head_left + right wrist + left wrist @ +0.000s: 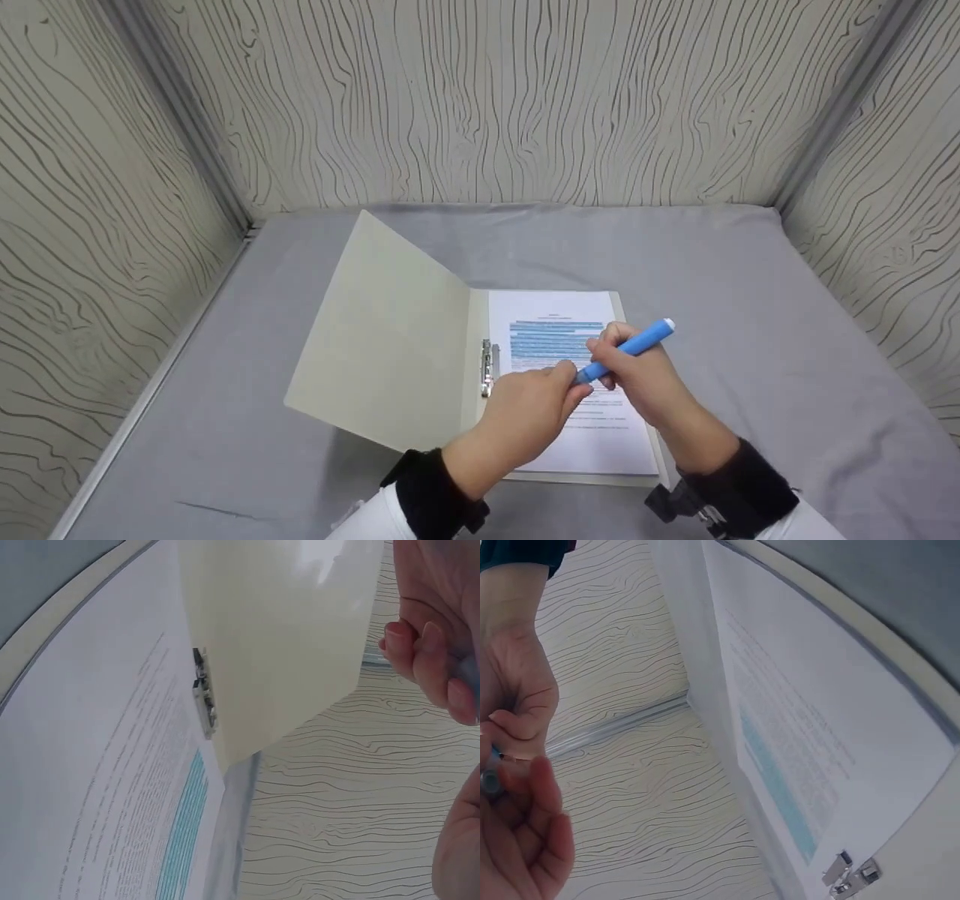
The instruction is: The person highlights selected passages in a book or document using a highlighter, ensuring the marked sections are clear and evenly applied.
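A blue highlighter [637, 341] with a white end is held slantwise above a printed sheet [600, 454]. My right hand [652, 379] grips its barrel, the white end pointing up to the right. At the lower end, my left hand [525, 409] pinches the highlighter's tip end between thumb and fingers, which hide most of that end. Blue highlighting [547, 345] covers the upper lines of the sheet, with plain printed lines below. The sheet lies in an open folder [390, 337], beside its metal clip [487, 367].
The folder's cover stands tilted up on the left. A grey cloth [750, 300] covers the table. Wood-grain patterned walls [480, 105] enclose the back and both sides, with grey posts [847, 112] in the corners. Black bands [742, 491] hold the wrist cameras.
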### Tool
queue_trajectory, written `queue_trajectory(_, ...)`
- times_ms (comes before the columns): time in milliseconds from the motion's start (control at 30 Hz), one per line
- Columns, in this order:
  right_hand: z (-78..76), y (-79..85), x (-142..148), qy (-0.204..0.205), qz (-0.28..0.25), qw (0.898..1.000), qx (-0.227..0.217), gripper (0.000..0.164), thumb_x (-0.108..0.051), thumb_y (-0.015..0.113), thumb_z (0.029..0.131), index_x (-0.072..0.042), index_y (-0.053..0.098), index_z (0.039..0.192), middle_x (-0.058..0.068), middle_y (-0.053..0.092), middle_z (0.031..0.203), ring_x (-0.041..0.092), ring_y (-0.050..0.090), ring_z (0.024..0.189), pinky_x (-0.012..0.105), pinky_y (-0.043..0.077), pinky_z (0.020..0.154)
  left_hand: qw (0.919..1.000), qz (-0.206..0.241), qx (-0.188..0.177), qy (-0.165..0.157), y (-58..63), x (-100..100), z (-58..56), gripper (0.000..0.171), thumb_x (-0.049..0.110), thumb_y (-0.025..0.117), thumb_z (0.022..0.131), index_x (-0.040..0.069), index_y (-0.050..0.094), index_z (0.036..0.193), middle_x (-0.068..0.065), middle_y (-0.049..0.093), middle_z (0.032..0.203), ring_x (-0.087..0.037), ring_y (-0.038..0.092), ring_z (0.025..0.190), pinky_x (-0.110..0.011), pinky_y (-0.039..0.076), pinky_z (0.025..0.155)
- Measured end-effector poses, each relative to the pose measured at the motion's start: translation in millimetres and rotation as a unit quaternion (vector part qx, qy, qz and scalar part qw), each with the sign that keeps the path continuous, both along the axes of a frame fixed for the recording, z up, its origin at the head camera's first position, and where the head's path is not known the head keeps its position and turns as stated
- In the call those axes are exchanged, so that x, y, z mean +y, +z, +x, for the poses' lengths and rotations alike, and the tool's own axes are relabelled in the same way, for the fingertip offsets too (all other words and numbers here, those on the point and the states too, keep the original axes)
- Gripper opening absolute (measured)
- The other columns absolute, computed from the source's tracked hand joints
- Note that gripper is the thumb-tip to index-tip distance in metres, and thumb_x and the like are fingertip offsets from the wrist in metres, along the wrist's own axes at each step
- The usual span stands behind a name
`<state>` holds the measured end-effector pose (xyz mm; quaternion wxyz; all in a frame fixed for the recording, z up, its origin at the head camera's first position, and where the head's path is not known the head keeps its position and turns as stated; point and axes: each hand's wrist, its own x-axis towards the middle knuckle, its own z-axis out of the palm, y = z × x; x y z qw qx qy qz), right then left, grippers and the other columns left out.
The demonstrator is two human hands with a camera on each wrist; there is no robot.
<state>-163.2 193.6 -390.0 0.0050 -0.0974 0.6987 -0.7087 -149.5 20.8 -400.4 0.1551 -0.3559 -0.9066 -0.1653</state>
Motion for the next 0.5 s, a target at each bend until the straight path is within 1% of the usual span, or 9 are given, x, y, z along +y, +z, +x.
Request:
queue_trajectory(67,2.2,1.8,-1,-0.004,-0.01,1.0,0.012,0.029,0.0,0.055,0.09,-0.007,0.043,0.064,0.0,0.042,0.062,0.007,0.042,0.049,0.017,0.038,0.049,0.9999,0.0,0.012,0.0,2.7,0,2.0,0.032,0.039,0.04,0.098,0.012,0.05,0.085,0.007,0.031,0.055,-0.007,0.03,0.042,-0.018,0.02,0.038)
queue_trajectory(133,3.9,3.2,-1,-0.003,-0.014,1.0,0.015,0.029,0.0,0.054,0.091,-0.007,0.043,0.065,-0.001,0.042,0.062,0.007,0.043,0.049,0.017,0.039,0.049,1.0,0.006,-0.003,-0.006,4.4,-1,2.9,0.032,0.039,0.04,0.099,0.012,0.05,0.086,0.007,0.03,0.055,-0.007,0.029,0.041,-0.018,0.02,0.038)
queue_trajectory(167,4.6,3.6,-1,-0.003,-0.018,1.0,0.015,0.029,0.0,0.054,0.091,-0.007,0.043,0.065,-0.001,0.042,0.062,0.006,0.043,0.049,0.017,0.039,0.049,0.9996,0.013,-0.022,-0.01,5.2,-1,3.1,0.032,0.039,0.04,0.099,0.012,0.05,0.086,0.006,0.03,0.055,-0.007,0.029,0.042,-0.018,0.021,0.039)
queue_trajectory(233,5.4,4.5,-2,-0.004,-0.029,0.999,0.012,0.03,0.001,0.053,0.091,-0.007,0.043,0.064,-0.001,0.042,0.062,0.006,0.043,0.048,0.016,0.038,0.049,0.9945,0.044,-0.091,-0.027,7.0,-1,2.8,0.032,0.039,0.039,0.099,0.011,0.049,0.086,0.006,0.033,0.056,-0.007,0.031,0.043,-0.017,0.024,0.04)
queue_trajectory(300,6.0,5.6,-3,-0.001,-0.04,0.999,0.014,0.03,0.003,0.052,0.091,-0.008,0.043,0.064,-0.001,0.042,0.061,0.005,0.043,0.047,0.015,0.038,0.048,0.9821,0.078,-0.166,-0.042,9.2,-1,2.8,0.033,0.04,0.038,0.099,0.011,0.048,0.086,0.007,0.037,0.057,-0.005,0.035,0.045,-0.017,0.028,0.042)
queue_trajectory(333,6.2,6.3,-3,0.001,-0.046,0.999,0.017,0.031,0.003,0.052,0.091,-0.008,0.043,0.063,-0.001,0.042,0.061,0.005,0.043,0.047,0.015,0.039,0.048,0.9764,0.09,-0.191,-0.043,10.3,-1,2.9,0.034,0.041,0.037,0.099,0.011,0.048,0.086,0.006,0.038,0.057,-0.006,0.036,0.046,-0.017,0.029,0.043)
queue_trajectory(367,6.3,6.9,-4,0.003,-0.053,0.998,0.021,0.031,0.003,0.051,0.091,-0.008,0.043,0.063,-0.001,0.042,0.061,0.005,0.043,0.046,0.014,0.038,0.048,0.9739,0.095,-0.202,-0.041,11.3,-1,3.6,0.034,0.041,0.037,0.098,0.011,0.047,0.086,0.006,0.038,0.057,-0.006,0.036,0.046,-0.017,0.029,0.043)
queue_trajectory(400,6.4,7.5,-4,0.007,-0.058,0.998,0.027,0.031,0.004,0.051,0.091,-0.009,0.043,0.063,-0.002,0.042,0.061,0.005,0.044,0.046,0.014,0.039,0.048,0.9748,0.095,-0.198,-0.039,12.0,-1,4.4,0.035,0.041,0.037,0.098,0.011,0.048,0.086,0.006,0.038,0.057,-0.006,0.036,0.046,-0.017,0.029,0.043)
queue_trajectory(500,7.4,9.4,-7,0.013,-0.076,0.996,0.047,0.032,0.006,0.049,0.09,-0.01,0.044,0.063,-0.002,0.043,0.063,0.004,0.044,0.047,0.013,0.039,0.048,0.9887,0.067,-0.132,-0.025,14.4,-1,7.5,0.034,0.041,0.038,0.098,0.011,0.049,0.087,0.006,0.034,0.056,-0.007,0.033,0.044,-0.017,0.026,0.041)
